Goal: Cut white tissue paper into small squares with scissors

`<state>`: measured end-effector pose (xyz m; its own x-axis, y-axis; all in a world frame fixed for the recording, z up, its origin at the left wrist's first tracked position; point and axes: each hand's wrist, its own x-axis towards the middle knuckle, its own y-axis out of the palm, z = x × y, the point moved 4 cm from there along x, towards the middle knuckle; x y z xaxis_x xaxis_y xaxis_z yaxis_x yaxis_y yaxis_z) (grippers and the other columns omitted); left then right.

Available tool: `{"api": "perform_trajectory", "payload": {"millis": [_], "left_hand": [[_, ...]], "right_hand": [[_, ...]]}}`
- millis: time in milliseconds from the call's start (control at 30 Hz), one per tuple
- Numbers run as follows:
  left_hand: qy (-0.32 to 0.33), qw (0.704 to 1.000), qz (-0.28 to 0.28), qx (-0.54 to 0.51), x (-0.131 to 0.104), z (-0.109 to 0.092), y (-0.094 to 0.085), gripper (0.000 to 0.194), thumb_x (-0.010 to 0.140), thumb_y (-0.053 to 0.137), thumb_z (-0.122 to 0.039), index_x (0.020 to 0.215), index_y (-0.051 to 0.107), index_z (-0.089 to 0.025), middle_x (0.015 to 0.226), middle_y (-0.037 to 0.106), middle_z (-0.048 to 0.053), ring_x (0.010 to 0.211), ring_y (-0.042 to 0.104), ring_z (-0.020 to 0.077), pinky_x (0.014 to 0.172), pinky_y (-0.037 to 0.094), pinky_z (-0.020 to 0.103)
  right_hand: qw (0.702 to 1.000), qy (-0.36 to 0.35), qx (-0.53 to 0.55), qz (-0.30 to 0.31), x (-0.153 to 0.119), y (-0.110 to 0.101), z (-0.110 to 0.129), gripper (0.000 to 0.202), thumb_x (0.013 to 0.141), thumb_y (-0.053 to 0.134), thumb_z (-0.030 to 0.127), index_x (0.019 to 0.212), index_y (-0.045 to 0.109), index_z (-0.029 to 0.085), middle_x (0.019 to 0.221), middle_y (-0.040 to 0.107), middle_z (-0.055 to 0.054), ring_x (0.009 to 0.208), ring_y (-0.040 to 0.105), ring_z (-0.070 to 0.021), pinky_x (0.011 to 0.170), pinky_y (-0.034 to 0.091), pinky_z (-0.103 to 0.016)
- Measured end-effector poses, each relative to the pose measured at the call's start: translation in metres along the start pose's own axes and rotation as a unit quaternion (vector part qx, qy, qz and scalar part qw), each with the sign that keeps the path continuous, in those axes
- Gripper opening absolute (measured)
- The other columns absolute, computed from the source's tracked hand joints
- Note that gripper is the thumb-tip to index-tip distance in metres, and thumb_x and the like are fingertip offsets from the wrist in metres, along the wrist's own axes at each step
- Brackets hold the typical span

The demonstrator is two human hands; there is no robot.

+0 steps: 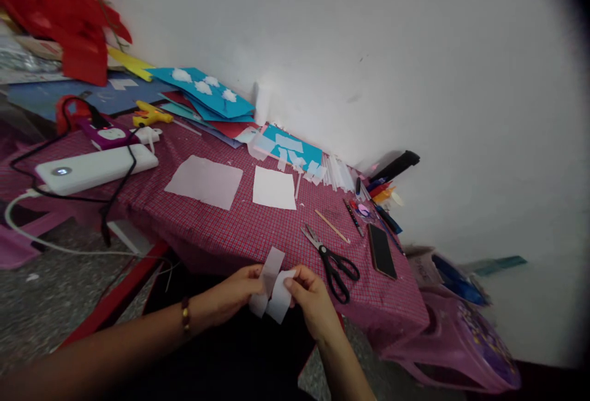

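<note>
Just off the table's near edge, above my lap, both my hands hold pieces of thin white paper. My left hand (242,290) pinches a translucent paper strip (273,261) that sticks up past its fingers. Between thumb and fingers, my right hand (308,293) grips a whiter paper piece (280,299), which hangs down beside the strip. The two pieces lie close together; whether they are joined I cannot tell. Black-handled scissors (329,259) rest on the table beyond my right hand, blades partly apart. Farther back lie a square white sheet (274,188) and a larger thin sheet (206,181).
A checked cloth covers the table (276,229). To the left are a white power bank (96,168) with cables and a yellow glue gun (152,114). Blue cards with white tufts (207,90) stack behind. A phone (381,250) and wooden stick (332,226) lie right; a pink stool (456,345) stands beside.
</note>
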<state>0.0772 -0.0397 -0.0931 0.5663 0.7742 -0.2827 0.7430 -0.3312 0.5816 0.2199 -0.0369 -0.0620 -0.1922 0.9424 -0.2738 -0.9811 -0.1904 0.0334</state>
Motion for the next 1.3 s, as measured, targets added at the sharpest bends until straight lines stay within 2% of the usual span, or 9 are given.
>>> {"api": "perform_trajectory", "payload": {"millis": [233, 400, 500, 600, 733, 867, 1000, 1167, 1300], "left_hand": [[0.006, 0.996, -0.067, 0.064, 0.003, -0.008, -0.008, 0.029, 0.073, 0.066, -0.041, 0.079, 0.071, -0.012, 0.078, 0.069, 0.006, 0.072, 0.058, 0.0165, 0.074, 0.041, 0.029], [0.05, 0.995, -0.031, 0.076, 0.0, -0.017, -0.001, 0.021, 0.074, 0.066, -0.034, 0.083, 0.071, -0.016, 0.075, 0.066, 0.001, 0.069, 0.055, 0.0143, 0.071, 0.041, 0.027], [0.065, 0.995, -0.002, 0.078, -0.004, -0.021, 0.003, 0.022, 0.076, 0.064, -0.031, 0.091, 0.071, -0.016, 0.078, 0.066, 0.001, 0.07, 0.055, 0.0137, 0.07, 0.042, 0.027], [0.075, 0.992, 0.005, 0.104, -0.005, -0.021, 0.004, 0.029, 0.08, 0.06, -0.03, 0.105, 0.067, -0.019, 0.085, 0.068, 0.002, 0.074, 0.057, 0.015, 0.071, 0.043, 0.028], [0.096, 0.981, 0.01, 0.166, -0.006, -0.018, 0.004, 0.042, 0.084, 0.056, -0.027, 0.125, 0.057, -0.022, 0.098, 0.069, 0.004, 0.082, 0.059, 0.017, 0.072, 0.043, 0.027], [0.099, 0.98, 0.017, 0.172, -0.006, -0.015, 0.005, 0.05, 0.083, 0.056, -0.024, 0.133, 0.051, -0.023, 0.108, 0.068, 0.005, 0.089, 0.06, 0.0186, 0.076, 0.042, 0.028], [0.1, 0.984, 0.021, 0.143, -0.006, -0.013, 0.007, 0.052, 0.082, 0.057, -0.023, 0.133, 0.05, -0.021, 0.113, 0.067, 0.007, 0.097, 0.059, 0.0189, 0.085, 0.041, 0.029], [0.051, 0.997, 0.008, 0.049, -0.007, -0.007, 0.007, 0.054, 0.074, 0.058, -0.012, 0.127, 0.054, -0.02, 0.099, 0.069, 0.003, 0.08, 0.059, 0.0139, 0.072, 0.042, 0.024], [-0.01, 0.996, 0.035, -0.078, -0.01, -0.009, 0.016, 0.032, 0.081, 0.054, -0.028, 0.109, 0.063, -0.015, 0.086, 0.068, 0.005, 0.072, 0.06, 0.0149, 0.066, 0.044, 0.026]], "right_hand": [[0.981, 0.037, 0.073, 0.177, -0.034, 0.02, 0.017, 0.028, 0.066, 0.078, 0.036, 0.069, 0.059, 0.017, 0.06, 0.052, 0.004, 0.05, 0.041, -0.0074, 0.049, 0.032, -0.02], [0.998, -0.06, -0.026, -0.013, -0.017, 0.012, 0.025, 0.018, 0.074, 0.07, 0.03, 0.069, 0.057, 0.018, 0.063, 0.046, 0.005, 0.057, 0.041, -0.0095, 0.054, 0.032, -0.021], [0.991, -0.104, -0.053, -0.069, -0.009, 0.009, 0.024, 0.016, 0.075, 0.068, 0.029, 0.067, 0.059, 0.018, 0.08, 0.055, 0.001, 0.069, 0.048, -0.0127, 0.062, 0.038, -0.023], [0.994, -0.076, 0.023, -0.069, -0.007, 0.008, 0.016, 0.013, 0.074, 0.07, 0.03, 0.072, 0.063, 0.019, 0.091, 0.062, -0.002, 0.077, 0.054, -0.0154, 0.068, 0.042, -0.025], [0.989, -0.031, 0.138, -0.038, -0.008, 0.009, 0.009, 0.017, 0.071, 0.073, 0.031, 0.071, 0.062, 0.018, 0.067, 0.059, 0.003, 0.064, 0.05, -0.0122, 0.065, 0.041, -0.024], [0.987, -0.032, 0.149, -0.047, -0.008, 0.008, 0.008, 0.019, 0.07, 0.075, 0.029, 0.07, 0.06, 0.017, 0.064, 0.056, 0.004, 0.059, 0.047, -0.0098, 0.061, 0.038, -0.022], [0.988, -0.035, 0.137, -0.068, -0.006, 0.006, 0.007, 0.021, 0.07, 0.073, 0.029, 0.067, 0.056, 0.017, 0.06, 0.052, 0.006, 0.055, 0.042, -0.0088, 0.057, 0.035, -0.021], [0.986, -0.046, 0.124, -0.1, -0.005, 0.004, 0.003, 0.024, 0.072, 0.07, 0.029, 0.064, 0.05, 0.018, 0.056, 0.047, 0.007, 0.052, 0.037, -0.0082, 0.052, 0.03, -0.02], [0.987, -0.054, 0.098, -0.118, -0.006, 0.003, 0.004, 0.023, 0.072, 0.069, 0.028, 0.063, 0.049, 0.019, 0.056, 0.043, 0.008, 0.052, 0.034, -0.0081, 0.051, 0.028, -0.02]]}}
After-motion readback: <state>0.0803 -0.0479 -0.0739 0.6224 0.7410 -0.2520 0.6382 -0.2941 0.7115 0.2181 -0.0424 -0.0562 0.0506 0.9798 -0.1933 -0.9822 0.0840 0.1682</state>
